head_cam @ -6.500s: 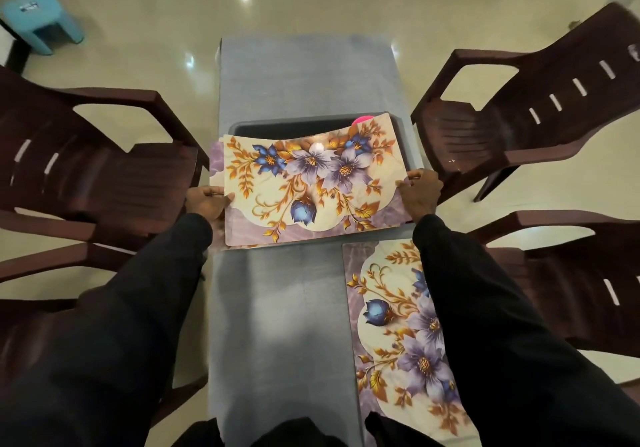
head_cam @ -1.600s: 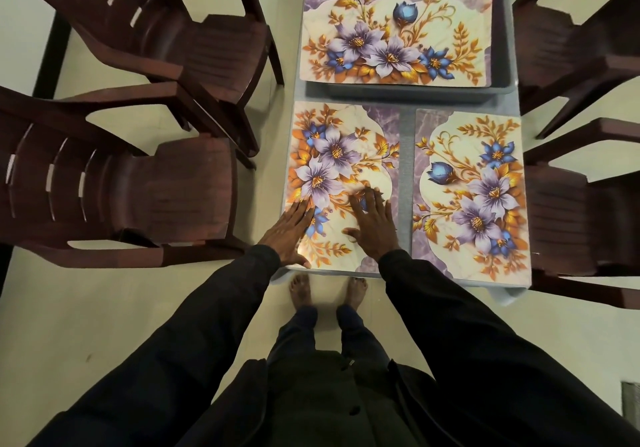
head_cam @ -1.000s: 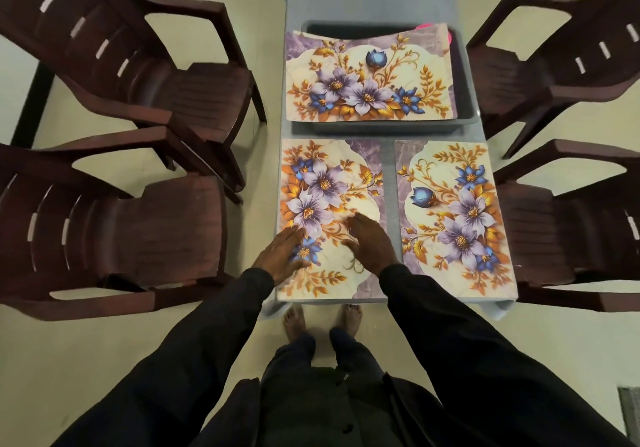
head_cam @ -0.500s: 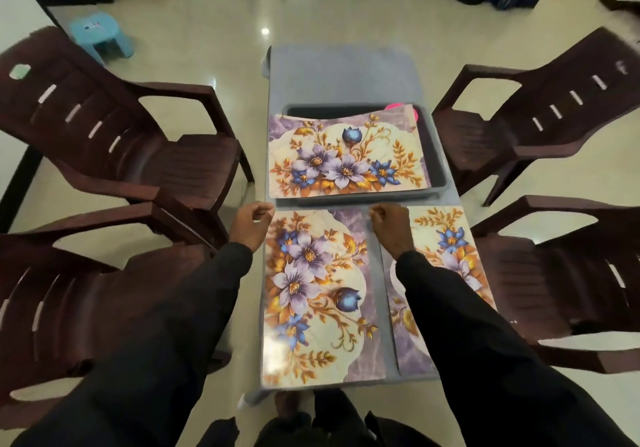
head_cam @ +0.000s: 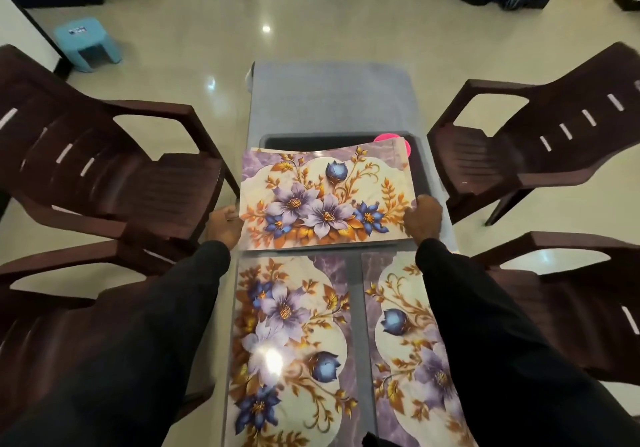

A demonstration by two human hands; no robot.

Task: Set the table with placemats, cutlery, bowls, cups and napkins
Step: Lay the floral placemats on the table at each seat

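Your floral placemat (head_cam: 325, 201) lies over the grey tub (head_cam: 311, 142) mid-table (head_cam: 332, 100). Your left hand (head_cam: 225, 227) and right hand (head_cam: 423, 220) each grip a short edge, fingers curled. Nearer you, a second placemat (head_cam: 287, 342) and a third placemat (head_cam: 398, 342) lie flat, side by side.

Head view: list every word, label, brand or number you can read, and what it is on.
The sticker on the blue stool: too small and blurred to read.
The top placemat, left placemat and right placemat: printed flowers and leaves only, no text.
Nothing else in view shows readable writing.
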